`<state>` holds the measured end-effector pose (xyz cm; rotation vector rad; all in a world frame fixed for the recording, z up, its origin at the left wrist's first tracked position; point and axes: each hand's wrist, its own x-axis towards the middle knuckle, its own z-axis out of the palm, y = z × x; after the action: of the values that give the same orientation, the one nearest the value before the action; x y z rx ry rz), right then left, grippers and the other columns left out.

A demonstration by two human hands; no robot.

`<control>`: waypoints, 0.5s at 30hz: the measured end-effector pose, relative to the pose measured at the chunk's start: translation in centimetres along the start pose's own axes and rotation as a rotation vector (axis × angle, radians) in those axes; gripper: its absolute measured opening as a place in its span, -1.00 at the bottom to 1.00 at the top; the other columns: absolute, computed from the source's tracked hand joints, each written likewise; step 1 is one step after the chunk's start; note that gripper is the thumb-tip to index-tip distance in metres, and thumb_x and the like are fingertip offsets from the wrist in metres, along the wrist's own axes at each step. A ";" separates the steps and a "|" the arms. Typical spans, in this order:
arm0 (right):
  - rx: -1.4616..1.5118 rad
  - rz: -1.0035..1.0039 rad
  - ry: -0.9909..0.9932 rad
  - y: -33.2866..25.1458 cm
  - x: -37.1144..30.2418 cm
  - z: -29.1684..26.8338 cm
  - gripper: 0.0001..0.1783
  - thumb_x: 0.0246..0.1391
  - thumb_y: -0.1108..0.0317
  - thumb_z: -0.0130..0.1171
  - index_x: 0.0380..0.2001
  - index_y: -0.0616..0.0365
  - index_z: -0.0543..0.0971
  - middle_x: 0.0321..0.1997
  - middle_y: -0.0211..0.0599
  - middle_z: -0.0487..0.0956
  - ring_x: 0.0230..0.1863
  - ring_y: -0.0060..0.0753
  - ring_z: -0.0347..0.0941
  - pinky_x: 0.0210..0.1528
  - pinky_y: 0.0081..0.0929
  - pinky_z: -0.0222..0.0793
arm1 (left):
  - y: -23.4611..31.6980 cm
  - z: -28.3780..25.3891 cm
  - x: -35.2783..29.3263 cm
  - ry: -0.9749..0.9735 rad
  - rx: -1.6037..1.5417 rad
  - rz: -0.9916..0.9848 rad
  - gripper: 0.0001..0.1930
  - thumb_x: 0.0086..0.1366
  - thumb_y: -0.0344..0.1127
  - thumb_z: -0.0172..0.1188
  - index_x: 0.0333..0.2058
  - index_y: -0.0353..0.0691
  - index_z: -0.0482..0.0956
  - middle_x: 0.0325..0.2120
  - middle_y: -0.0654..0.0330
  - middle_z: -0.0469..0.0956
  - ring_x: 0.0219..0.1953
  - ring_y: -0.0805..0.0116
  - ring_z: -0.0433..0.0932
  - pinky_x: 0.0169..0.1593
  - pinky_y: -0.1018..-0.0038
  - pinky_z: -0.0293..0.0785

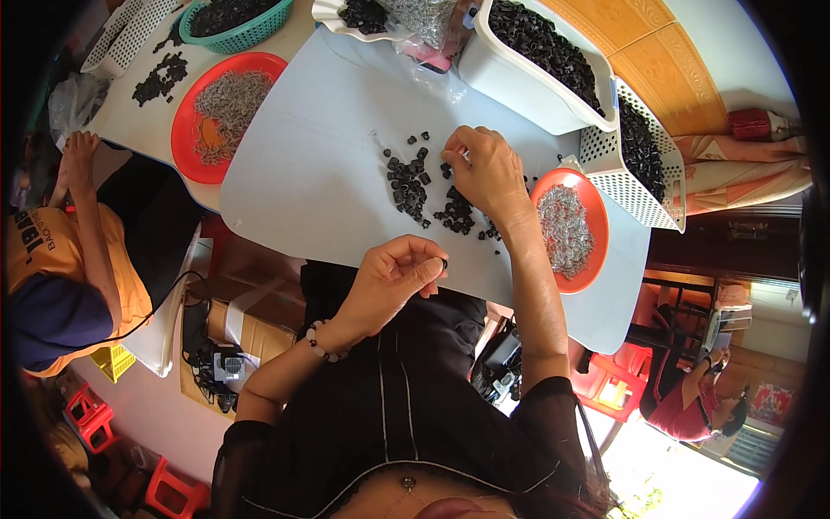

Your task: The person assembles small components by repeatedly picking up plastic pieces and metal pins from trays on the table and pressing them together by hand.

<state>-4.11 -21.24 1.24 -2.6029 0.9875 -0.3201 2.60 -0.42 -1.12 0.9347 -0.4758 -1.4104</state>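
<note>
My left hand (393, 278) is closed in a pinch near the table's front edge, with a small black plastic piece (444, 264) between thumb and fingertip. Farther off, my right hand (488, 173) reaches down to the table, its fingers bent together beside loose black pieces; what they grip, if anything, is too small to make out. One loose pile of black pieces (408, 189) lies left of that hand, and another pile (456, 214) sits under its wrist. Right of my right forearm, a red plate (602, 227) holds many small silvery metal parts (564, 227).
A white bin (523, 91) and a white perforated basket (635, 186), both full of black pieces, stand at the far right of the pale table (303, 147). On the adjoining left table are a red plate (183, 143) of metal parts and a green basket (246, 36). A person (78, 277) sits left.
</note>
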 end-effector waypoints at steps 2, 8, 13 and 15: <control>0.016 -0.020 0.018 0.0 0.1 0.2 -0.89 0.04 0.36 0.24 -0.38 0.15 0.60 -0.38 -0.15 0.62 -0.21 0.02 0.54 -0.13 -0.07 0.46 | 0.0 0.0 0.0 0.015 -0.007 -0.010 -0.86 0.38 -0.35 0.21 -0.17 -0.29 0.56 -0.47 0.31 0.52 -0.47 0.55 0.49 -0.02 0.50 0.53; 0.510 0.105 -0.025 -0.5 -1.3 -1.9 -0.87 0.10 0.42 0.25 -0.31 0.25 0.60 -0.40 -0.18 0.64 -0.40 -0.39 0.55 -0.28 -0.44 0.45 | -0.2 -0.1 0.1 0.018 -0.017 0.073 -0.89 0.38 -0.38 0.20 -0.18 -0.29 0.56 -0.48 0.31 0.51 -0.47 0.53 0.49 -0.07 0.51 0.52; 1.080 0.173 -0.154 -0.7 -6.7 -4.1 -0.86 0.13 0.55 0.25 -0.23 0.30 0.57 -0.34 -0.40 0.62 -0.30 -0.67 0.49 -0.23 -0.64 0.42 | -0.2 0.3 0.2 0.005 -0.014 0.103 -0.91 0.37 -0.42 0.20 -0.19 -0.29 0.55 -0.46 0.29 0.52 -0.44 0.52 0.50 -0.22 0.55 0.47; 1.244 0.258 -0.129 -1.4 -9.1 -4.0 -0.83 0.10 0.55 0.30 -0.22 0.30 0.57 -0.31 -0.39 0.62 -0.25 -0.64 0.52 -0.14 -0.63 0.44 | -0.3 0.4 0.3 0.003 -0.011 0.101 -0.91 0.37 -0.43 0.20 -0.19 -0.29 0.55 -0.45 0.28 0.52 -0.44 0.51 0.50 -0.26 0.56 0.45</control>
<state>-11.27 -15.05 4.67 -1.3406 0.6985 -0.4822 2.13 -0.75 -1.14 0.8918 -0.5054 -1.3186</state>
